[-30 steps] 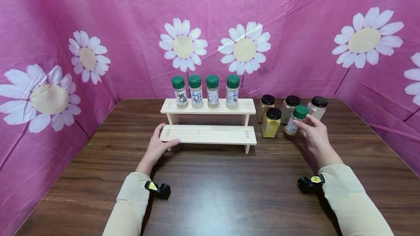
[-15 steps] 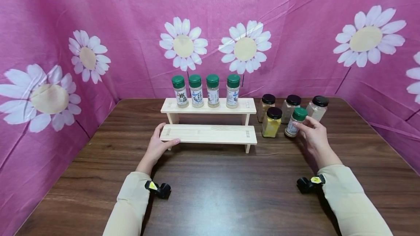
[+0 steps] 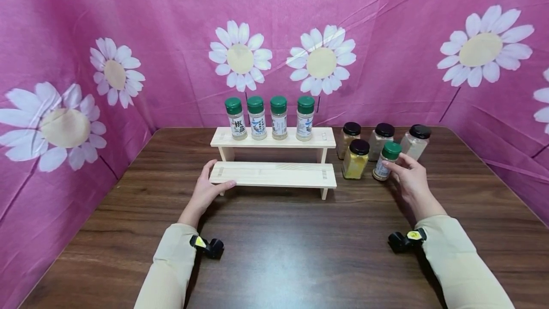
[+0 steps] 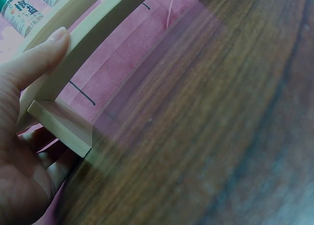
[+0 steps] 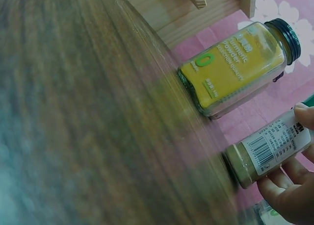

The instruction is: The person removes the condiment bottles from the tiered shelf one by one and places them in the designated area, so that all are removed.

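Note:
My left hand [image 3: 205, 192] grips the left end of a two-tier wooden spice rack [image 3: 274, 175], thumb over the front edge of the lower shelf. In the left wrist view its other fingers go behind the end leg [image 4: 64, 129]. My right hand [image 3: 412, 180] pinches a small spice jar [image 3: 381, 169] with a green cap, thumb on one side and fingers on the other. The right wrist view shows this spice jar [image 5: 267, 154] by its barcode label, its base right at the tabletop. Several similar green-capped jars [image 3: 279, 125] stand in a row on the upper shelf.
Left of the held jar stands a black-capped turmeric jar [image 3: 355, 163]. Behind are three more black-capped jars, one brown [image 3: 345, 144], one greyish [image 3: 378, 143], one pale [image 3: 414, 146]. A pink flowered cloth [image 3: 274, 8] hangs behind the dark wooden table [image 3: 274, 247].
The green-capped jar in my right hand has shifted slightly down and stands a little straighter. My left hand stays on the rack.

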A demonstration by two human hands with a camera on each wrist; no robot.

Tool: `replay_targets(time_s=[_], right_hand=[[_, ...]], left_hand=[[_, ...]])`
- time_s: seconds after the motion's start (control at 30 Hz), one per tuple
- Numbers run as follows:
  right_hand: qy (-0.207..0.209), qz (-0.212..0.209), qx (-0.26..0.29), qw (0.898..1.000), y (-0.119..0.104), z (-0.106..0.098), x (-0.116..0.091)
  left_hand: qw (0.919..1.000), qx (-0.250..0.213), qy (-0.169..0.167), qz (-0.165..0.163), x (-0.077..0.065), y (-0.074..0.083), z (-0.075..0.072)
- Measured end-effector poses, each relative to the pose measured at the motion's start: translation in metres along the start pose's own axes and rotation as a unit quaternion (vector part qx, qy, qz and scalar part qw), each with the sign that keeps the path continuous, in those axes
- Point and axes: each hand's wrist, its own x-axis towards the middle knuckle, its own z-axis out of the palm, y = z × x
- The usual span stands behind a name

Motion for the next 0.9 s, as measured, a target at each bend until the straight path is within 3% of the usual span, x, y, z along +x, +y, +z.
replay_targets(time_s=[0.43, 0.9], right_hand=[[0.015, -0.003, -0.029, 0.999, 0.0008, -0.0006, -0.0020], [0.004, -0.020, -0.029, 0.999, 0.0054, -0.0029, 0.0001]], left_hand=[[1.0000, -0.003, 0.000, 0.000, -0.0003, 0.0004, 0.0001], [1.0000, 0.000, 0.002, 0.002, -0.0005, -0.0002, 0.0003]])
